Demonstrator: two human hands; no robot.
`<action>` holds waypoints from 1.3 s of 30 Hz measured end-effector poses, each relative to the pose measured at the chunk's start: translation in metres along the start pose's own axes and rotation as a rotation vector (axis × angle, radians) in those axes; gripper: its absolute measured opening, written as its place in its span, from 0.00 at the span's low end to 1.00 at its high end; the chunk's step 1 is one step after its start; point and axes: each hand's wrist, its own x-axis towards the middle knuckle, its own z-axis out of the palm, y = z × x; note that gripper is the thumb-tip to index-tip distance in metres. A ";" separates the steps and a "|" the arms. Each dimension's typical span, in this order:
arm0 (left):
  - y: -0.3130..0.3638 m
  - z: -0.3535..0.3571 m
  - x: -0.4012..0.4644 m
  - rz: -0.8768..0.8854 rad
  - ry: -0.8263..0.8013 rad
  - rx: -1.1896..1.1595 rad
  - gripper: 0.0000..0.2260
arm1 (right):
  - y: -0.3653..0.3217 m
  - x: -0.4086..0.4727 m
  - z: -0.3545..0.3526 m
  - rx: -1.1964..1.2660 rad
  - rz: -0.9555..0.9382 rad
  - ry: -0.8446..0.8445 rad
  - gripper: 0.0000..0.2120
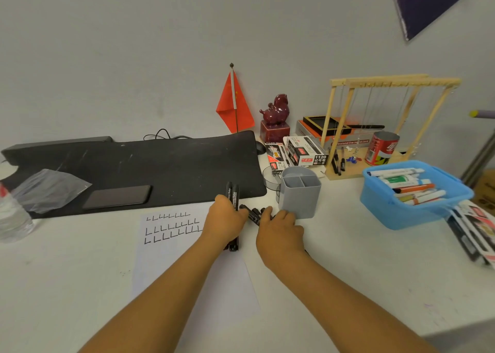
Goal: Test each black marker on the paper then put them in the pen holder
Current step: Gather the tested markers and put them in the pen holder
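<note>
A white sheet of paper (pixel 171 248) lies on the table with three rows of black L-shaped test marks (pixel 171 226). My left hand (pixel 225 222) is closed over two black markers (pixel 232 193) that lie side by side at the paper's right edge. More black markers (pixel 253 213) lie in a loose pile between my hands. My right hand (pixel 278 230) rests on that pile with fingers curled around some of them. The grey pen holder (pixel 300 194) stands just beyond my right hand, with nothing showing in its compartments.
A black desk mat (pixel 150 165) with a phone (pixel 117 197) lies behind the paper. A blue basket of coloured markers (pixel 412 194) is at the right, marker boxes (pixel 302 151), a wooden frame (pixel 388 127) and a red can (pixel 381 149) behind the holder. A water bottle (pixel 12 216) stands far left.
</note>
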 end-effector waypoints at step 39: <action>0.029 -0.015 -0.034 0.553 -0.306 -0.567 0.08 | 0.021 -0.005 0.006 1.538 -0.154 0.486 0.29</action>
